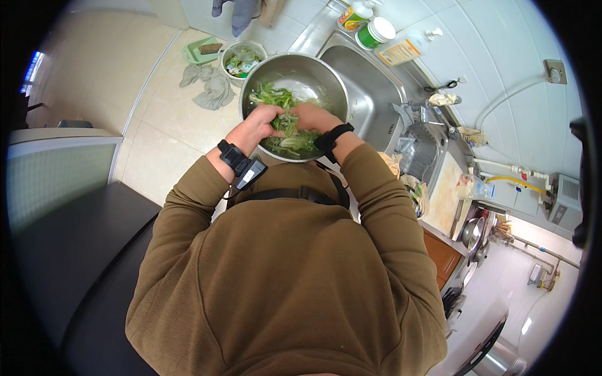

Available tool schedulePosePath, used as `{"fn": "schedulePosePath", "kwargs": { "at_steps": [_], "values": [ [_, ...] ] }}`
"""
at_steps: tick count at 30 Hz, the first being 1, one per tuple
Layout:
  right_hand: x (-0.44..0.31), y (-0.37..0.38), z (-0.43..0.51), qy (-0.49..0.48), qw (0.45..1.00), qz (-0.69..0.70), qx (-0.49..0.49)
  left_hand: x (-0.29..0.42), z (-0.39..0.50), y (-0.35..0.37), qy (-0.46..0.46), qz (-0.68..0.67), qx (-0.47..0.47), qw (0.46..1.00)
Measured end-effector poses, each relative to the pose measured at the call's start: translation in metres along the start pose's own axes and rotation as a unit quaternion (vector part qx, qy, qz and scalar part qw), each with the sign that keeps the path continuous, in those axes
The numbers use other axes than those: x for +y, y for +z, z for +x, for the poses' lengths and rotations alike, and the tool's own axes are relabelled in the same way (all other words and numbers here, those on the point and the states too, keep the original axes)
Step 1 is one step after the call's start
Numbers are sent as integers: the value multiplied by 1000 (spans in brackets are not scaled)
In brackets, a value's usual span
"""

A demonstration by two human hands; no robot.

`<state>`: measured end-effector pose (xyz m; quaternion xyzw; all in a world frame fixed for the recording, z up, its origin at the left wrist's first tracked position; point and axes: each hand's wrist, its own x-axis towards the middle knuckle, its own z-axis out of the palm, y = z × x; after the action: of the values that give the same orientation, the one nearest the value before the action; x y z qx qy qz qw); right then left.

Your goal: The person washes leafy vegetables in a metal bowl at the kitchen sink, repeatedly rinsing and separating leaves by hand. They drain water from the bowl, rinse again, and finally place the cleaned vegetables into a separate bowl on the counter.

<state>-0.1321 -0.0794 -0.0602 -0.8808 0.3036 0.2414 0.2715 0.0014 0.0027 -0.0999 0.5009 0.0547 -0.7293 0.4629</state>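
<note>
A large stainless steel bowl (324,77) sits in front of me, partly over the near end of the sink. Leafy greens (275,96) with frilly leaves and pale stems lie in it, apparently in water. From the left, my left hand (264,121) reaches over the rim, its thumb and fingers around some of the greens. My right hand (312,117), slightly blurred, grips the same clump from the other side. Fingertips of both hands are partly hidden among the leaves. More greens (294,143) lie at the bowl's near side, below my hands.
A steel sink basin (376,108) adjoins the bowl, with a faucet (425,113) beyond. Bottles (400,50) and a green-white tub (375,33) line its back ledge. A waste bucket (256,47), a grey rag (214,91) and a green basin (195,51) are on the floor. Right stands a cutting board (444,197).
</note>
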Motion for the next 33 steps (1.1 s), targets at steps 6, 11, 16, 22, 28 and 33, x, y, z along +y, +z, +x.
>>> {"fn": "schedulePosePath", "kwargs": {
  "at_steps": [6, 11, 16, 22, 28, 33],
  "values": [
    [16, -46, -38, -28, 880, 473, 38, 11, -40, 9, 50, -38, -90, 994],
    [19, -86, -87, -26, 825, 562, 57, 34, -75, 16, 101, -16, -130, 986],
    [11, -100, -119, -76, 748, 651, 105, 44, -83, 16, 135, 21, -143, 980],
    [14, -98, -132, -103, 664, 721, 172, 44, -81, 11, 123, -3, -137, 983],
    [18, -92, -132, -82, 602, 777, 166, 32, -72, 9, 169, 71, -104, 978],
    [11, -80, -121, -10, 586, 792, 174, 27, -66, 10, 324, 625, 2, 710]
  ]
}}
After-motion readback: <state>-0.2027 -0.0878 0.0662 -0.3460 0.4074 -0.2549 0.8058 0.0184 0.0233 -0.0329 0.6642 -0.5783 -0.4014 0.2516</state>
